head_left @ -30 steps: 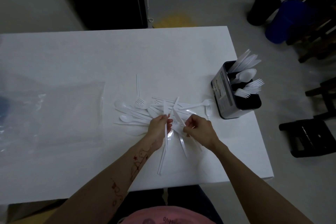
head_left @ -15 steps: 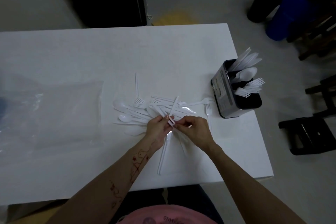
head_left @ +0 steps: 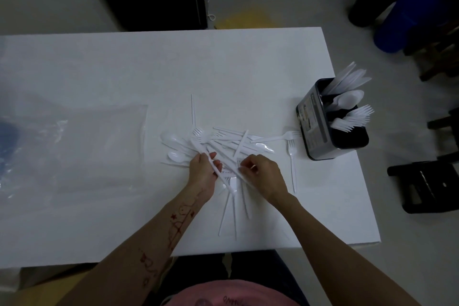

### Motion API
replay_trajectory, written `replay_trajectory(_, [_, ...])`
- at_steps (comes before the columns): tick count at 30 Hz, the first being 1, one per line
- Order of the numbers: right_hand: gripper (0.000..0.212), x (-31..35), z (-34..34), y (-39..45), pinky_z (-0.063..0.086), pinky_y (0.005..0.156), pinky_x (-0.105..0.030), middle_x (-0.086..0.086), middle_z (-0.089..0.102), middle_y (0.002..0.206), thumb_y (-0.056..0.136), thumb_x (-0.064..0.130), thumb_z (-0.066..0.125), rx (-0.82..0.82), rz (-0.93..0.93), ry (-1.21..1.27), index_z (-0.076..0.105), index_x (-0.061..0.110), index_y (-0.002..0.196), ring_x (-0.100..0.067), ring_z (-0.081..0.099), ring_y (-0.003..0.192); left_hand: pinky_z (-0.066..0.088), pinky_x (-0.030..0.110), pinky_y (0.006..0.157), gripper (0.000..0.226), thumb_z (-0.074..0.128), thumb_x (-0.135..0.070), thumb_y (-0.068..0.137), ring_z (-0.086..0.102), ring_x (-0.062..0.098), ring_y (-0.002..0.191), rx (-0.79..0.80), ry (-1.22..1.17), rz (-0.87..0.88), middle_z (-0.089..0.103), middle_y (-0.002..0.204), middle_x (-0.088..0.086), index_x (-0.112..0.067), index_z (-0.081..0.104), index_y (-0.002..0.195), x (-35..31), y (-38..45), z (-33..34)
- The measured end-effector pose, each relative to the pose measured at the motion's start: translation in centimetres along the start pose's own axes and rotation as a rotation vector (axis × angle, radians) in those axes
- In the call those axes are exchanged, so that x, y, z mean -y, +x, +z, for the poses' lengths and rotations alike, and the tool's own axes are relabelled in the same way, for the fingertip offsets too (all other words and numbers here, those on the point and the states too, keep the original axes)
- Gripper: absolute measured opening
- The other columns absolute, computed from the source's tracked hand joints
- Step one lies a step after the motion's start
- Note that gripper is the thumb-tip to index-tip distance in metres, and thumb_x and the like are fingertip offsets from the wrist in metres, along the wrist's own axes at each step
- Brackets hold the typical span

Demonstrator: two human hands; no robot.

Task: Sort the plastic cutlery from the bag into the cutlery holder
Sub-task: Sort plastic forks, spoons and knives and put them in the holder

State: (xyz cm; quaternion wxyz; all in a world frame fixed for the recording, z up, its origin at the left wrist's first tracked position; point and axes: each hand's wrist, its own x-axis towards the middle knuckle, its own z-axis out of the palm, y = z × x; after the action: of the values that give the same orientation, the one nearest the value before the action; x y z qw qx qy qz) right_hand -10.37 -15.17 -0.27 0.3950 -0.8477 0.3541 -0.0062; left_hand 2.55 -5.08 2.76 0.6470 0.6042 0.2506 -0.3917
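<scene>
A white table (head_left: 124, 69) fills most of the frame, and a loose pile of white plastic cutlery (head_left: 223, 146) lies just right of its centre, with forks, spoons and knives crossing one another. The left hand (head_left: 203, 169) sits at the lower left edge of the pile, its grip curled round a long white utensil (head_left: 216, 169) that runs diagonally through the fingers, upper left to lower right; which kind of piece it is cannot be told. The right hand (head_left: 260, 171) is just beside it to the right, its fingers bent and its grip pinched on the end of another white piece (head_left: 239, 165) in the pile. Several long handles stick out of the pile toward the lower edge of the table, between the two forearms. A single fork (head_left: 291, 159) lies apart to the right of the pile. Near the right edge of the table stands the black cutlery holder (head_left: 323, 126), with knives in its upper compartment, spoons in the middle one and forks in the lower one. The clear plastic bag (head_left: 74, 146) lies flat at the left of the frame, well apart from the holder.
</scene>
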Motion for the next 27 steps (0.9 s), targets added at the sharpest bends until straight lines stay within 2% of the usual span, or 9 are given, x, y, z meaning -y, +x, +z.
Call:
replay_trajectory(2, [0.017,0.6,-0.4,0.7,0.054,0.072,-0.032,0.0,0.064,0.106,0.094,0.023,0.061,-0.098,-0.036,-0.09,0.067,0.02,0.11,-0.016,0.064,0.087,0.048,0.02,0.069,0.024,0.039,-0.019,0.102,0.05,0.011,0.07,0.007,0.009,0.019,0.057,0.092,0.004,-0.006,0.056,0.09,0.1,0.0,-0.3])
replay_trajectory(4, [0.029,0.9,-0.9,1.9,0.049,0.065,-0.03,-0.006,0.059,0.116,0.094,0.015,0.061,-0.153,-0.119,-0.223,0.064,0.021,0.122,-0.023,0.06,0.098,0.048,0.02,0.07,0.019,0.044,-0.018,0.101,0.051,0.01,0.071,0.035,0.019,0.034,0.058,0.089,0.003,-0.007,0.056,0.09,0.2,-0.1,-0.4])
replay_trajectory(7, [0.059,1.4,-1.2,4.0,0.053,0.06,-0.034,-0.01,0.051,0.126,0.079,0.003,0.074,0.019,-0.251,-0.511,0.058,0.026,0.13,-0.028,0.052,0.109,0.048,0.018,0.066,0.012,0.046,-0.006,0.099,0.051,0.009,0.07,0.082,0.06,0.043,0.058,0.083,0.003,-0.004,0.058,0.098,0.4,0.0,-0.6])
replay_trajectory(9, [0.062,1.5,-1.1,4.7,0.054,0.051,-0.034,-0.01,0.055,0.118,0.065,0.001,0.084,0.073,-0.299,-0.621,0.065,0.023,0.119,-0.029,0.055,0.1,0.048,0.019,0.07,0.017,0.043,-0.003,0.099,0.053,0.01,0.073,0.105,0.088,0.054,0.058,0.083,0.004,-0.001,0.057,0.109,0.5,-0.1,-0.7])
replay_trajectory(12, [0.054,1.2,-1.3,4.6,0.033,0.04,-0.023,-0.011,0.061,0.098,0.045,-0.002,0.093,0.034,-0.322,-0.712,0.07,0.013,0.092,-0.03,0.059,0.081,0.049,0.021,0.074,0.023,0.039,-0.005,0.101,0.054,0.012,0.077,0.144,0.105,0.052,0.057,0.084,0.004,-0.004,0.057,0.114,0.5,-0.4,-0.9])
replay_trajectory(17, [0.042,-1.2,-2.7,3.1,0.029,0.041,-0.022,-0.01,0.062,0.091,0.054,-0.001,0.09,-0.043,-0.366,-0.725,0.065,0.009,0.087,-0.028,0.058,0.073,0.05,0.027,0.073,0.024,0.036,-0.014,0.103,0.06,0.016,0.079,0.183,0.154,0.016,0.056,0.086,0.001,-0.01,0.057,0.112,0.2,-0.8,-1.3])
replay_trajectory(22, [0.031,-2.6,-4.3,1.6,0.03,0.037,-0.023,0.001,0.061,0.073,0.067,0.004,0.085,-0.103,-0.347,-0.669,0.062,0.015,0.086,-0.023,0.055,0.075,0.043,0.025,0.063,0.02,0.033,-0.012,0.103,0.046,0.013,0.063,0.156,0.139,0.015,0.05,0.079,0.003,-0.007,0.052,0.11,0.1,-1.1,-0.6])
replay_trajectory(25, [0.017,-2.9,-5.0,1.2,0.042,0.041,-0.028,0.001,0.064,0.086,0.083,0.01,0.073,-0.057,-0.324,-0.596,0.065,0.017,0.096,-0.023,0.055,0.089,0.041,0.023,0.061,0.021,0.033,-0.012,0.103,0.045,0.013,0.063,0.157,0.152,0.016,0.05,0.078,0.003,-0.006,0.051,0.112,0.1,-1.1,-0.3])
replay_trajectory(27, [0.017,-3.1,-5.4,1.0,0.048,0.049,-0.032,-0.001,0.064,0.097,0.089,0.011,0.068,-0.025,-0.266,-0.522,0.068,0.018,0.104,-0.024,0.053,0.1,0.041,0.023,0.06,0.021,0.033,-0.013,0.103,0.045,0.013,0.062,0.166,0.156,0.01,0.05,0.078,0.003,-0.006,0.05,0.112,0.2,-1.3,-0.2])
